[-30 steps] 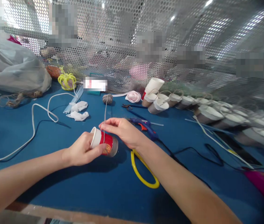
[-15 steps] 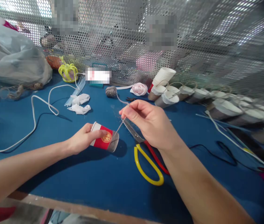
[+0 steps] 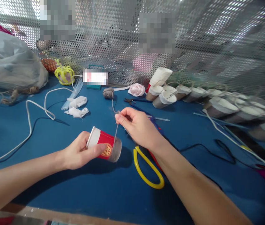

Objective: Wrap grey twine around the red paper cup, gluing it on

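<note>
My left hand (image 3: 82,151) is wrapped round a red and white paper cup (image 3: 101,143), tilted on its side with its base to the right. Grey yarn is wound round the base end of the cup. Between thumb and fingers my right hand (image 3: 132,125) pinches the yarn strand (image 3: 116,129), which runs taut up from the cup. From there the strand goes on loosely to a small grey yarn ball (image 3: 108,93) on the table. Scissors with yellow and red handles (image 3: 148,170) lie under my right forearm, their blades mostly hidden.
Several yarn-wrapped cups with string handles (image 3: 223,106) line the right side, beside stacked white cups (image 3: 161,76). Pliers (image 3: 132,100), a pink ribbon roll (image 3: 136,90), white scraps (image 3: 76,111) and a white cable (image 3: 30,125) lie about. Perforated metal mesh (image 3: 118,37) stands behind.
The cup has turned in my left hand and come slightly nearer. My right hand has moved down and left, still pinching the yarn. The view has shifted a little.
</note>
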`<control>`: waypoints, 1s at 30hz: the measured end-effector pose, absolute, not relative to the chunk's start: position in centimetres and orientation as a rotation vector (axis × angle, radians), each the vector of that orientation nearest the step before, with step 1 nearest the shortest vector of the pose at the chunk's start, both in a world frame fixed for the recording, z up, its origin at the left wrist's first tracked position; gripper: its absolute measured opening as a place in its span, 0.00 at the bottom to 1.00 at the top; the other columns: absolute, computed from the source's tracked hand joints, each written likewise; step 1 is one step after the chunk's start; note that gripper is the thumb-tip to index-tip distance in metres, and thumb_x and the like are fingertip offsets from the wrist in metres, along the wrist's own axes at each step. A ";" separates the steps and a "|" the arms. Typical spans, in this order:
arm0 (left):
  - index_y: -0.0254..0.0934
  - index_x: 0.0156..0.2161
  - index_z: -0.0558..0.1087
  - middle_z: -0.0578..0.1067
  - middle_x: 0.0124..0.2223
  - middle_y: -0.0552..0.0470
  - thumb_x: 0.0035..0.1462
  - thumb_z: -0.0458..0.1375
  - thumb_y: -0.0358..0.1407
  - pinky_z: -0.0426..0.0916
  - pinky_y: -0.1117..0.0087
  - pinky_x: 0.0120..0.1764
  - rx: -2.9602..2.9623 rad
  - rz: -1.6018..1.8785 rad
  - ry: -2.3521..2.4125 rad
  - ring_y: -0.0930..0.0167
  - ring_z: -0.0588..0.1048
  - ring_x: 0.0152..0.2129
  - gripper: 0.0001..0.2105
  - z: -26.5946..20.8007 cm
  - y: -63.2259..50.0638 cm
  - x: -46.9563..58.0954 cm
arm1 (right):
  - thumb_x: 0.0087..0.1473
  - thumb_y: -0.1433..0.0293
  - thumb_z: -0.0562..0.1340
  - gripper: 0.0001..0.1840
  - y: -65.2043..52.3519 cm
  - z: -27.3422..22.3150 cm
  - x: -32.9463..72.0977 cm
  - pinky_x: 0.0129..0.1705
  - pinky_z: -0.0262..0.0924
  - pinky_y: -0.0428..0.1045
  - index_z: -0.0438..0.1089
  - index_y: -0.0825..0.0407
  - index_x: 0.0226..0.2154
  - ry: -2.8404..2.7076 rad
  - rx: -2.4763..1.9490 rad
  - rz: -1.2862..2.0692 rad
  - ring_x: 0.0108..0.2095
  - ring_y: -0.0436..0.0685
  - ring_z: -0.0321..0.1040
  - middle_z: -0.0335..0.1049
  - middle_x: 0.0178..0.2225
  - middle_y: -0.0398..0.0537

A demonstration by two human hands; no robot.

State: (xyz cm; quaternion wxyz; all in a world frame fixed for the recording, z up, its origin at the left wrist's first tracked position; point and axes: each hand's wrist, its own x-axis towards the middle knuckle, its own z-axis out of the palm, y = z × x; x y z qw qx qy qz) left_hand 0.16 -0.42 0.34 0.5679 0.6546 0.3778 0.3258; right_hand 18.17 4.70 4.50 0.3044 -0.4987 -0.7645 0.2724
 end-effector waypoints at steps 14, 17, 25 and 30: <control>0.33 0.21 0.63 0.59 0.17 0.58 0.53 0.51 0.30 0.53 0.79 0.17 2.072 0.967 0.780 0.80 0.55 0.14 0.10 0.9 -0.5 -0.1 | 0.52 0.65 0.55 0.11 4.3 3.3 17.4 0.25 0.50 0.44 0.62 0.54 0.23 -2.112 -1.382 0.865 0.21 0.47 0.55 0.62 0.20 0.40; 0.33 0.22 0.62 0.60 0.17 0.58 0.53 0.51 0.29 0.53 0.78 0.17 2.129 1.035 0.717 0.80 0.56 0.14 0.09 0.9 -0.4 0.0 | 0.52 0.66 0.55 0.11 4.4 3.1 17.3 0.25 0.50 0.44 0.62 0.54 0.22 -2.121 -1.387 0.882 0.21 0.47 0.55 0.62 0.20 0.40; 0.34 0.22 0.63 0.60 0.17 0.58 0.51 0.51 0.27 0.56 0.78 0.19 2.154 1.102 0.663 0.79 0.56 0.15 0.08 0.8 -0.2 -0.1 | 0.51 0.67 0.55 0.10 4.3 3.1 17.0 0.24 0.49 0.44 0.62 0.54 0.22 -2.129 -1.397 0.977 0.20 0.46 0.55 0.62 0.19 0.40; 0.32 0.22 0.65 0.60 0.18 0.58 0.52 0.52 0.30 0.54 0.79 0.18 1.782 1.007 0.766 0.80 0.56 0.15 0.09 0.6 -0.5 -0.1 | 0.51 0.66 0.55 0.11 4.7 2.8 17.0 0.22 0.47 0.43 0.61 0.54 0.22 -2.122 -1.401 1.025 0.19 0.45 0.52 0.58 0.18 0.38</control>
